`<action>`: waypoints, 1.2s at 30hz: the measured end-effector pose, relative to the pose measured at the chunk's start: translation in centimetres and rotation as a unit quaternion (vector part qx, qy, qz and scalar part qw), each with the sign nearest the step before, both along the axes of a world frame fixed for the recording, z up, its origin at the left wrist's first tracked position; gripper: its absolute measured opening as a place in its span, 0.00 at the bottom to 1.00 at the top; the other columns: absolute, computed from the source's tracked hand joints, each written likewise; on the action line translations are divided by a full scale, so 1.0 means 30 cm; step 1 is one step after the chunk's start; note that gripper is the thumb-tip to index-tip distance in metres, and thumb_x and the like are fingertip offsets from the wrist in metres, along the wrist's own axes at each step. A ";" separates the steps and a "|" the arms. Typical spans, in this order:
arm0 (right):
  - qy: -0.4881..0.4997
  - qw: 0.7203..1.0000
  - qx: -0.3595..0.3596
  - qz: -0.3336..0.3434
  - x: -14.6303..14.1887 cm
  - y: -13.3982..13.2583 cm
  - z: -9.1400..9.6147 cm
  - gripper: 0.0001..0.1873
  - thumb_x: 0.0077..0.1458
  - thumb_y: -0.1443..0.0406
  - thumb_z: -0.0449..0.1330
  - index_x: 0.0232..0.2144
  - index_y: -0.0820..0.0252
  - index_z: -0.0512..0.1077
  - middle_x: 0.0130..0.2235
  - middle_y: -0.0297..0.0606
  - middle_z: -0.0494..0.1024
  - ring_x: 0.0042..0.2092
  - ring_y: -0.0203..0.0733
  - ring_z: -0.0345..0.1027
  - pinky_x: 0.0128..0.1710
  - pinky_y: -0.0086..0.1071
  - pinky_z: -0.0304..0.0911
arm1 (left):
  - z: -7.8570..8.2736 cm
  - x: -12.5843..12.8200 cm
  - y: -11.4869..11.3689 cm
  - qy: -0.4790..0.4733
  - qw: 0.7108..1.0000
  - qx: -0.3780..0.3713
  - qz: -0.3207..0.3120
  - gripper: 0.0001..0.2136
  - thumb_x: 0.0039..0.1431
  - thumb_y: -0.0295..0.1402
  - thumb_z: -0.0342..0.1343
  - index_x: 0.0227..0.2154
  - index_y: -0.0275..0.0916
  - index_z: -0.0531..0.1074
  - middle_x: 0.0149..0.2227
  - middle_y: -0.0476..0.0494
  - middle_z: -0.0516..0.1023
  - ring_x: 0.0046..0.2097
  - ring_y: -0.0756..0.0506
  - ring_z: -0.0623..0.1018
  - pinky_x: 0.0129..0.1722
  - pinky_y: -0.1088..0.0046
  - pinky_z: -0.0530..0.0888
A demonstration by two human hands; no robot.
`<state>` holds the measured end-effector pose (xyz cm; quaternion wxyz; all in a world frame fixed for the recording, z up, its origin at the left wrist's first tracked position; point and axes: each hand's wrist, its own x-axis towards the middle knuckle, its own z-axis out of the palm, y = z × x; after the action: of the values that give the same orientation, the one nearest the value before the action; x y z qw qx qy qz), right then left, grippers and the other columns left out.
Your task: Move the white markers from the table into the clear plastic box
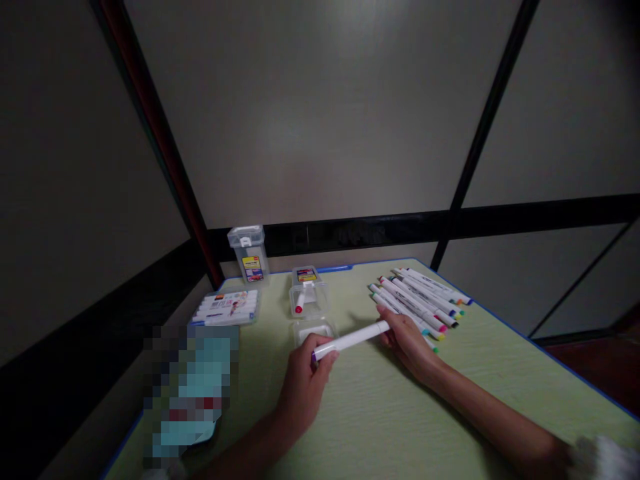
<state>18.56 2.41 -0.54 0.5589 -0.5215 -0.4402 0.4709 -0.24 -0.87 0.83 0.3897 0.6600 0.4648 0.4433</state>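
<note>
A white marker [353, 338] with a purple end is held between my two hands above the table. My left hand [305, 377] pinches its purple end between thumb and fingers. The other end is gripped by the fingers of my right hand [407, 340]. Just beyond my left hand lies an open clear plastic case [309, 303] with one red-tipped marker [300, 300] in it. Its lid part [305, 328] is partly hidden behind my left hand. Several white markers [415, 300] with coloured ends lie side by side beyond my right hand.
At the back left stands a tall clear box [250, 257] with a lid. In front of it lies a flat case of white markers [227, 307]. A blurred-out turquoise item [200, 387] is at the left. The green table [380, 427] has a blue edge near the wall.
</note>
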 end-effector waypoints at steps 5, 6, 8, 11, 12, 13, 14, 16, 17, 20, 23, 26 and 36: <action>-0.010 1.000 0.001 0.004 0.003 0.005 -0.008 0.28 0.48 0.49 0.54 0.07 0.59 0.58 0.08 0.28 0.55 0.15 0.30 0.44 0.17 0.30 0.39 | -0.004 -0.002 0.009 -0.011 1.000 -0.008 -0.002 0.08 0.51 0.37 0.49 0.24 0.37 0.65 0.16 0.55 0.60 0.20 0.53 0.61 0.19 0.79 0.57; -0.010 1.000 0.001 0.007 0.003 0.004 -0.007 0.28 0.48 0.49 0.54 0.07 0.59 0.58 0.08 0.28 0.54 0.15 0.30 0.44 0.17 0.30 0.39 | -0.004 -0.002 0.011 -0.012 1.000 -0.012 -0.002 0.09 0.51 0.38 0.49 0.23 0.37 0.64 0.16 0.56 0.60 0.19 0.53 0.61 0.19 0.79 0.57; -0.012 1.000 0.001 0.009 0.003 0.002 -0.006 0.28 0.48 0.49 0.53 0.07 0.59 0.58 0.08 0.28 0.54 0.15 0.30 0.44 0.17 0.30 0.39 | -0.005 -0.002 0.012 -0.013 1.000 -0.020 0.002 0.10 0.51 0.39 0.49 0.21 0.38 0.63 0.14 0.56 0.59 0.18 0.53 0.60 0.18 0.79 0.57; -0.024 1.000 0.006 0.013 0.003 -0.001 -0.006 0.29 0.49 0.49 0.53 0.06 0.59 0.57 0.08 0.28 0.53 0.15 0.30 0.44 0.17 0.30 0.39 | -0.006 -0.001 0.011 -0.013 1.000 -0.028 0.002 0.14 0.51 0.41 0.49 0.17 0.39 0.60 0.12 0.56 0.57 0.16 0.54 0.60 0.17 0.79 0.57; -0.030 0.999 0.010 0.015 0.004 -0.002 -0.006 0.29 0.49 0.49 0.53 0.06 0.59 0.57 0.09 0.28 0.53 0.15 0.30 0.44 0.17 0.30 0.40 | -0.007 0.000 0.009 -0.013 0.999 -0.030 -0.001 0.15 0.51 0.42 0.48 0.16 0.39 0.59 0.11 0.56 0.57 0.16 0.54 0.60 0.17 0.79 0.57; -0.036 0.999 0.014 0.017 0.004 -0.002 -0.008 0.29 0.50 0.49 0.52 0.06 0.59 0.58 0.09 0.28 0.53 0.15 0.30 0.44 0.18 0.30 0.40 | -0.009 0.001 0.008 -0.015 0.999 -0.036 -0.006 0.16 0.51 0.43 0.48 0.15 0.39 0.59 0.10 0.56 0.57 0.15 0.54 0.60 0.17 0.78 0.58; -0.042 0.999 0.018 0.018 0.005 -0.003 -0.009 0.29 0.50 0.49 0.52 0.07 0.59 0.58 0.09 0.28 0.53 0.15 0.30 0.44 0.17 0.30 0.40 | -0.010 0.002 0.007 -0.017 0.999 -0.041 -0.006 0.17 0.52 0.44 0.47 0.15 0.39 0.60 0.10 0.56 0.57 0.14 0.54 0.60 0.17 0.78 0.58; -0.055 0.998 0.029 0.018 0.005 -0.005 -0.009 0.30 0.51 0.48 0.51 0.07 0.59 0.58 0.09 0.28 0.54 0.15 0.30 0.44 0.17 0.29 0.40 | -0.013 0.003 0.006 -0.020 0.998 -0.055 0.000 0.20 0.52 0.48 0.45 0.14 0.38 0.61 0.09 0.55 0.57 0.13 0.54 0.59 0.16 0.78 0.58; -0.064 0.997 0.037 0.017 0.004 -0.007 -0.007 0.30 0.51 0.48 0.51 0.07 0.59 0.58 0.09 0.28 0.54 0.15 0.30 0.45 0.17 0.29 0.40 | -0.014 0.004 0.006 -0.023 0.998 -0.064 0.001 0.21 0.52 0.49 0.44 0.14 0.38 0.62 0.08 0.55 0.57 0.12 0.54 0.58 0.15 0.78 0.57; -0.096 0.993 0.063 0.016 0.002 -0.019 0.006 0.29 0.52 0.47 0.49 0.09 0.59 0.57 0.10 0.28 0.55 0.15 0.31 0.47 0.17 0.29 0.42 | -0.010 0.004 0.010 -0.040 0.995 -0.088 0.016 0.24 0.49 0.54 0.42 0.13 0.38 0.62 0.07 0.55 0.57 0.11 0.55 0.57 0.14 0.78 0.56; -0.124 0.988 0.091 0.026 0.000 -0.033 0.026 0.27 0.52 0.46 0.48 0.13 0.59 0.58 0.12 0.28 0.57 0.17 0.31 0.49 0.18 0.28 0.44 | 0.002 0.005 0.015 -0.052 0.991 -0.116 0.027 0.26 0.45 0.58 0.42 0.12 0.38 0.61 0.06 0.54 0.57 0.10 0.55 0.57 0.12 0.79 0.54; -0.123 0.983 0.127 0.043 -0.002 -0.041 0.039 0.23 0.53 0.48 0.50 0.17 0.59 0.59 0.14 0.27 0.58 0.18 0.31 0.49 0.18 0.27 0.46 | 0.012 0.007 0.018 -0.065 0.989 -0.129 0.035 0.27 0.43 0.59 0.43 0.11 0.38 0.61 0.05 0.54 0.57 0.09 0.55 0.57 0.12 0.79 0.53; 0.063 0.980 0.138 0.131 -0.015 -0.047 0.021 0.12 0.55 0.55 0.52 0.33 0.56 0.62 0.19 0.26 0.62 0.17 0.29 0.50 0.16 0.24 0.44 | 0.012 0.006 0.026 -0.099 0.982 -0.154 0.049 0.28 0.41 0.60 0.45 0.10 0.37 0.63 0.05 0.53 0.57 0.08 0.55 0.57 0.11 0.79 0.52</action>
<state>18.10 1.01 0.09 0.5858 -0.3463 -0.5295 0.5065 -0.06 -0.09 1.19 0.5084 0.5219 0.5182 0.4479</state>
